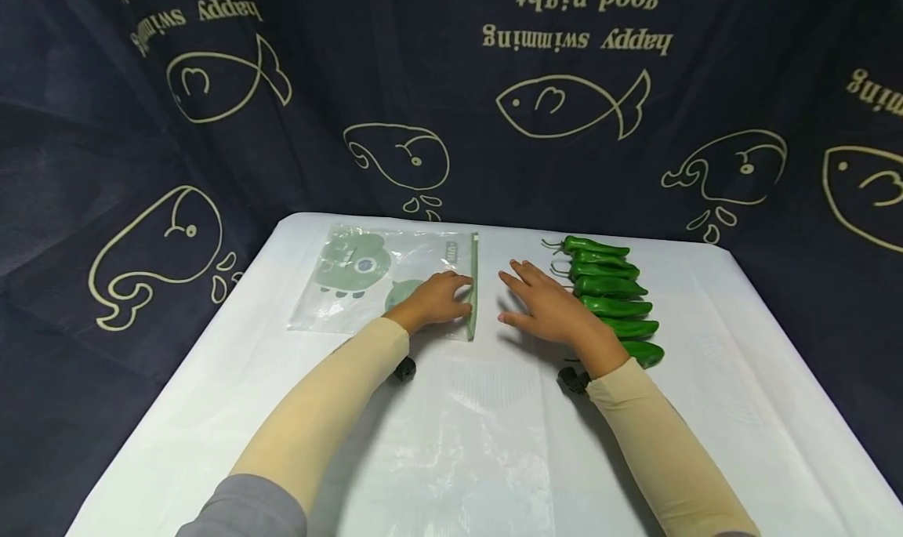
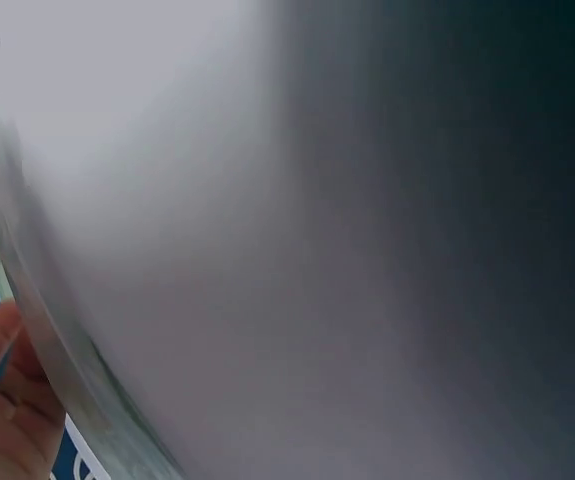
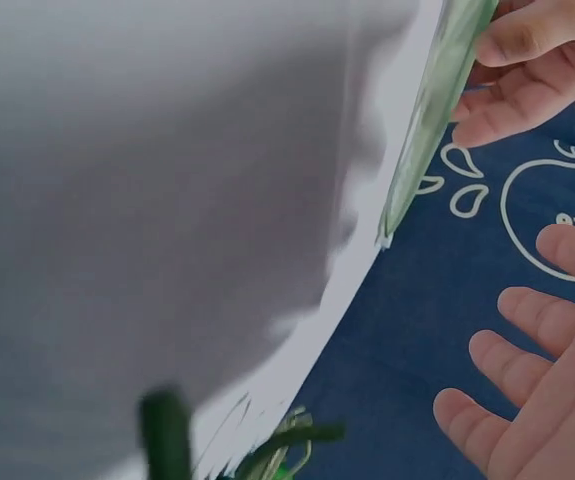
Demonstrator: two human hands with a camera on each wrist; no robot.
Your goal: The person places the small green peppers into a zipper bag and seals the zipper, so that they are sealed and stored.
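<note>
A clear zip bag (image 1: 416, 248) with green animal prints lies flat on the table, its green zipper edge (image 1: 474, 255) toward the right. My left hand (image 1: 440, 298) rests over the bag beside that edge, thumb and forefinger apart. In the right wrist view, the fingers (image 3: 512, 110) of this hand reach the zipper edge; the exact contact is unclear. My right hand (image 1: 546, 302) hovers between bag and peppers, fingers spread and holding nothing. Several green peppers (image 1: 610, 286) lie in a column just right of it, partly covered by the hand and wrist.
A white covering lies over the table (image 1: 705, 443), and a clear sheet (image 1: 487, 443) shows at the front middle. Dark cloth (image 1: 451, 90) with fish and whale drawings hangs behind the table. Black wrist cameras (image 1: 573, 380) sit under both wrists.
</note>
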